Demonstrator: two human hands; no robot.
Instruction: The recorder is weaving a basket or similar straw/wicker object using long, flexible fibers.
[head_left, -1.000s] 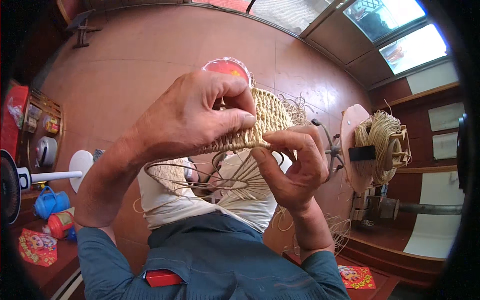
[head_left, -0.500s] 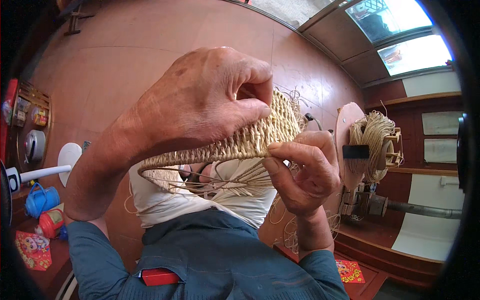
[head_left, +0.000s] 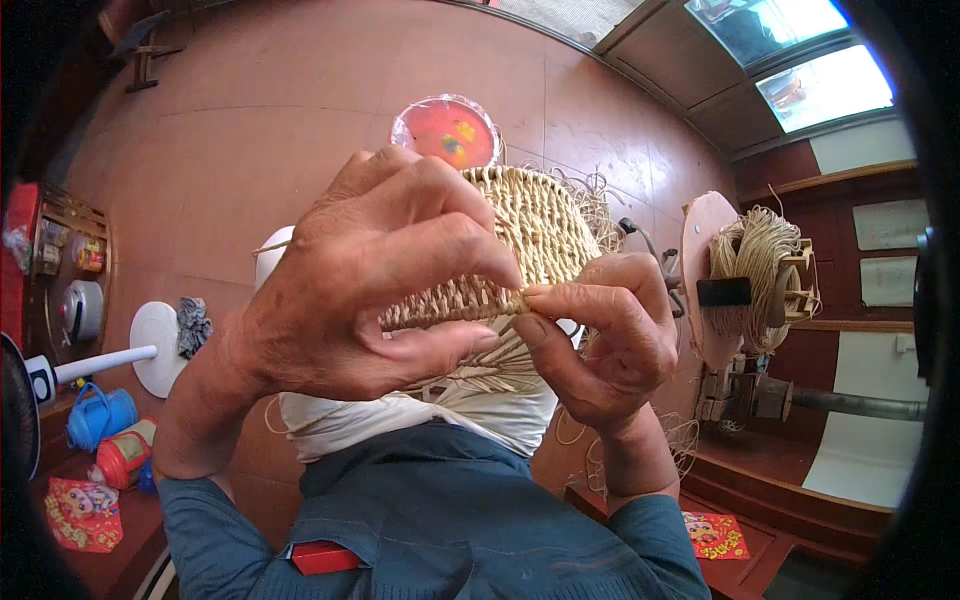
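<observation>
Your left hand [head_left: 370, 285] curls over the woven straw piece [head_left: 520, 240], fingers closed on its edge. Your right hand [head_left: 600, 340] pinches the same edge, thumb and forefinger pressed together, probably on a single strand, though it is too fine to tell. The weaving sits between both hands, above your lap. Beyond it lie a round pink dish [head_left: 447, 130] on the floor and a spool of straw cord [head_left: 755, 265].

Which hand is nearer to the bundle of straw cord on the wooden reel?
The right hand. It pinches the woven straw piece just left of the cord bundle, while the left hand grips the weave farther left.
</observation>
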